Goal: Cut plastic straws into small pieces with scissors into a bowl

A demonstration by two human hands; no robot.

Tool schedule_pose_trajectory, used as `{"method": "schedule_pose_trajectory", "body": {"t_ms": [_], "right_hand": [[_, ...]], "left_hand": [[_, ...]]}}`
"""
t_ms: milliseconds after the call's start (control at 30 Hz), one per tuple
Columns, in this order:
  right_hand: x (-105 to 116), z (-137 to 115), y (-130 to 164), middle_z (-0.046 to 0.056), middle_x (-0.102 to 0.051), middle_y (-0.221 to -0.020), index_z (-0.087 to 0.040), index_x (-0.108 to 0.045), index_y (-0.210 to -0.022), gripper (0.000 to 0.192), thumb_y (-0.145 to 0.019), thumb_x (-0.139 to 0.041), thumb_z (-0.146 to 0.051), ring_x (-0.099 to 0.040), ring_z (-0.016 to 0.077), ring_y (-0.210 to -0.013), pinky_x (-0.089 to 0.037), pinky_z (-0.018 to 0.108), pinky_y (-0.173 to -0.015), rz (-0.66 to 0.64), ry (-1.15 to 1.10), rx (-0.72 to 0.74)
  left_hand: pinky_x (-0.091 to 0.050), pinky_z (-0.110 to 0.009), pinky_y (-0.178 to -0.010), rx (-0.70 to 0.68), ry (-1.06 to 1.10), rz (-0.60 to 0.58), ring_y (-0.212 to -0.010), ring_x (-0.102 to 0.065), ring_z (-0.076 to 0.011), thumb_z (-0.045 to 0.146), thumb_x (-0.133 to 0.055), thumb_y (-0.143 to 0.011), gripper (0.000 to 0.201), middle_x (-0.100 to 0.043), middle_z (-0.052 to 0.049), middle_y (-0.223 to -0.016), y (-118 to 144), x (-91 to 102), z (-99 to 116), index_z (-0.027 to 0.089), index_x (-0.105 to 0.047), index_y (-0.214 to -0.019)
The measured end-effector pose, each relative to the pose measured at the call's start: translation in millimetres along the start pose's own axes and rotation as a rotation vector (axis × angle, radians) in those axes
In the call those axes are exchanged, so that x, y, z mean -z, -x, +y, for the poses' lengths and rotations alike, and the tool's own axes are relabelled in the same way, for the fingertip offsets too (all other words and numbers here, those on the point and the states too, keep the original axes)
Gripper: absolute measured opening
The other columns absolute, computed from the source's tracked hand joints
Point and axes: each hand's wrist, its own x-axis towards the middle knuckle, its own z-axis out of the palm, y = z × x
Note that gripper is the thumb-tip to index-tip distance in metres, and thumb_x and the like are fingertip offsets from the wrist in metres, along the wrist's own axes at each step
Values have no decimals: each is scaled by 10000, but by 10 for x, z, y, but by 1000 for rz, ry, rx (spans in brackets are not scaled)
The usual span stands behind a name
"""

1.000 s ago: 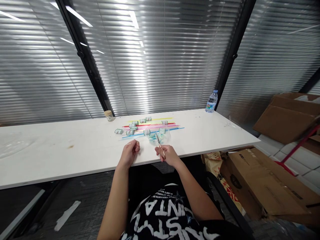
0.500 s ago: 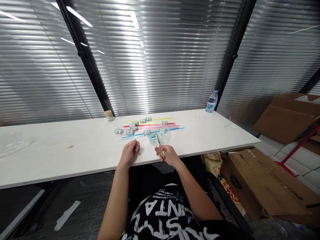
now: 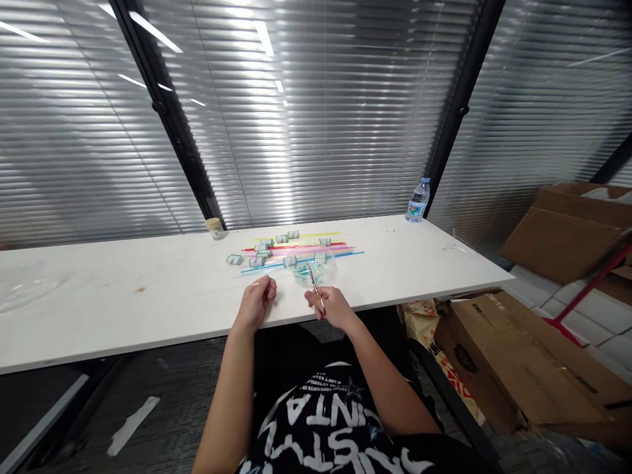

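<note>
Right hand [image 3: 332, 307] is gripping small scissors [image 3: 315, 284], blades pointing away into the clear bowl [image 3: 316, 264] just ahead. Left hand [image 3: 257, 304] is resting beside it, loosely curled, empty, on table [image 3: 148, 303].

white lettering on the black shirt [image 3: 336, 428] appears upside down, unreadable.

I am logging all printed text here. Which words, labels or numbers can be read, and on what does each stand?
Black shirt: large white letters, seen upside down and cut off, not surely readable.
Water bottle label: too small.
Cardboard box print: blurred.
Small rolls on the table: markings too small.
</note>
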Motion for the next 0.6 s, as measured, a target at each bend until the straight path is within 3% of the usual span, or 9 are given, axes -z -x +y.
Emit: {"method": "schedule_pose_trajectory", "body": {"t_ms": [267,600], "right_hand": [[1,12,-6,-33,-468,-427,-183,-550,-611,459,-846,-538,-577,-422,109,-455,-341,243,-522,-12,0,16],[-4,-9,-7,-27,-497,-431,-187,-553,-615,496,-811,-556,-643,-456,124,-479,-371,251,-553,11,46,0]], "left_hand": [[-256,-209,-479,-4,2,8,-509,-365,-93,437,-584,-839,326,-403,24,-522,-8,-5,-14,165,-579,-659],[-239,-211,-496,-23,-86,-90,-527,-355,-91,478,-550,-859,358,-414,36,-544,0,19,-28,163,-566,-689]]}}
